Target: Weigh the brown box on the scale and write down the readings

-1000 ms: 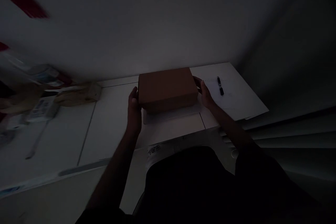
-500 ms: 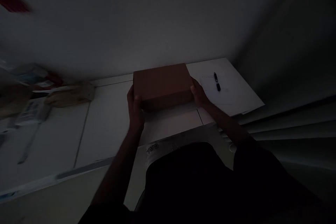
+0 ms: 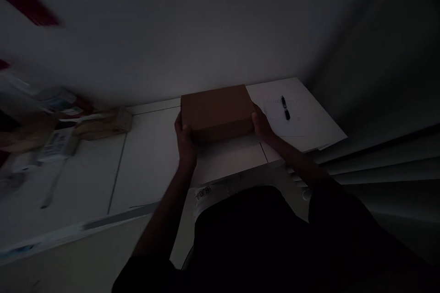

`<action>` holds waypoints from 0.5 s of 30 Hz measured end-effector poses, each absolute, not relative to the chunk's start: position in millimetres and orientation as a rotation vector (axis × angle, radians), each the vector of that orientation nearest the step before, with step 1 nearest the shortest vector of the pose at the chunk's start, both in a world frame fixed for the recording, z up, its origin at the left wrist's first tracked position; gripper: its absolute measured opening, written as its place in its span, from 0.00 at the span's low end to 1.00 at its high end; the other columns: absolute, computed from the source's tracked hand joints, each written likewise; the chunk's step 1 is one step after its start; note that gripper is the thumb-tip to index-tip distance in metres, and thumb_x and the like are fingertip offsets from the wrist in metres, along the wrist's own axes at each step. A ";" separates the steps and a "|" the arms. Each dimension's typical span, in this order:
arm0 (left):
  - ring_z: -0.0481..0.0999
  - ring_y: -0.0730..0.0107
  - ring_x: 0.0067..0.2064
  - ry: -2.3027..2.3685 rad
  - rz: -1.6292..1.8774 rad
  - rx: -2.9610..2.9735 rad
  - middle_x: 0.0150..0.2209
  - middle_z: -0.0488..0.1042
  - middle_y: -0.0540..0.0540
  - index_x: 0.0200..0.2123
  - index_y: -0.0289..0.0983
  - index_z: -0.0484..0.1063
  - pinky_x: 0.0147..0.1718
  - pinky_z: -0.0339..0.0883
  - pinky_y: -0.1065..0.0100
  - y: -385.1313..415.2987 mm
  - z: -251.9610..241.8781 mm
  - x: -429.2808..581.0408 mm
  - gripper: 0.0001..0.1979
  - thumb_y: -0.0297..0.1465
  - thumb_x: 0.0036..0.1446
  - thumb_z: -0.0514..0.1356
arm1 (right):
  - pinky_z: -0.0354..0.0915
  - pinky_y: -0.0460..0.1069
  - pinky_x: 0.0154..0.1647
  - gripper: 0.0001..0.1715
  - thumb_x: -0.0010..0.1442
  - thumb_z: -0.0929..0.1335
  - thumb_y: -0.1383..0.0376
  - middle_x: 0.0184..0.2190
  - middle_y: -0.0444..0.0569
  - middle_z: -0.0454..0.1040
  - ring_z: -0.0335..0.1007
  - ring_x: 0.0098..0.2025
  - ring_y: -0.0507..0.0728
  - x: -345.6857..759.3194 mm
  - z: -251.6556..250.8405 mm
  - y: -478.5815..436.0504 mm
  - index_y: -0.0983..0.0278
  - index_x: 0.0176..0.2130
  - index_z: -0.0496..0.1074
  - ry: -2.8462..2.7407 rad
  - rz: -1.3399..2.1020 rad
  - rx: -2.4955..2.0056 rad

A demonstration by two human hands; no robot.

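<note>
A brown cardboard box [image 3: 217,109] is held level between my two hands, at the middle of the white table [image 3: 151,146]. My left hand [image 3: 186,144] grips its left end, thumb on the near left corner, with the other fingers partly hidden behind the side. At the right end my right hand [image 3: 261,123] is closed on the box, thumb on the near side. Dim light makes it hard to tell whether the underside touches the table. Right of the box lies a sheet of paper [image 3: 275,123] with faint writing, and a black pen [image 3: 285,107] rests on it.
Blurred items crowd the table's left part: a brown paper-like package [image 3: 103,124], a white box [image 3: 59,144] and a thin strip [image 3: 54,185]. A wall [image 3: 206,23] rises behind the table. Pale curtain-like folds [image 3: 371,171] hang at the right.
The view has shifted slightly, so the left-hand items appear further right. The box and my left hand sit a little more to the right; both hands keep their hold.
</note>
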State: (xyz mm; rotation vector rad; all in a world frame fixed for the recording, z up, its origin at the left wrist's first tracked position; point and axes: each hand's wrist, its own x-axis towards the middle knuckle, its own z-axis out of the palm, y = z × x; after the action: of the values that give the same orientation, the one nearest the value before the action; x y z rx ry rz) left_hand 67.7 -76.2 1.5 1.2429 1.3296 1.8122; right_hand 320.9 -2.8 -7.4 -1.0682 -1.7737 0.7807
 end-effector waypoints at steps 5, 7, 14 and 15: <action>0.59 0.58 0.69 1.368 1.792 1.255 0.68 0.61 0.44 0.64 0.44 0.63 0.69 0.52 0.58 -75.3 0.3 68.2 0.29 0.49 0.63 0.54 | 0.59 0.64 0.68 0.49 0.64 0.49 0.33 0.66 0.54 0.66 0.62 0.67 0.66 318.7 -5.2 -3.5 0.57 0.67 0.61 -1.760 0.710 -1.078; 0.59 0.57 0.69 1.362 1.781 1.233 0.68 0.61 0.44 0.65 0.45 0.62 0.69 0.52 0.57 -74.2 -0.7 68.5 0.30 0.49 0.63 0.53 | 0.60 0.64 0.67 0.48 0.64 0.49 0.33 0.65 0.55 0.67 0.63 0.66 0.66 318.6 -5.6 -4.0 0.57 0.67 0.62 -1.756 0.702 -1.096; 0.60 0.55 0.69 1.354 1.796 1.174 0.67 0.62 0.42 0.64 0.43 0.63 0.69 0.52 0.57 -75.5 6.9 61.3 0.30 0.49 0.63 0.54 | 0.63 0.63 0.65 0.46 0.65 0.49 0.35 0.64 0.55 0.68 0.64 0.65 0.66 311.5 0.6 -7.1 0.56 0.67 0.61 -1.757 0.728 -1.112; 0.60 0.56 0.69 1.357 1.802 1.181 0.67 0.62 0.43 0.64 0.44 0.63 0.69 0.53 0.57 -77.1 9.2 57.5 0.30 0.49 0.63 0.53 | 0.63 0.63 0.65 0.46 0.65 0.49 0.35 0.65 0.54 0.67 0.64 0.65 0.66 307.9 3.8 -7.6 0.55 0.68 0.60 -1.773 0.745 -1.099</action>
State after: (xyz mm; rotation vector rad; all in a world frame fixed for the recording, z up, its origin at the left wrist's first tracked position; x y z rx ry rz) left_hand 57.5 -77.1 9.2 1.1806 1.3575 1.8022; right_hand 307.9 -7.6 3.8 -1.0990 -1.7727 0.7446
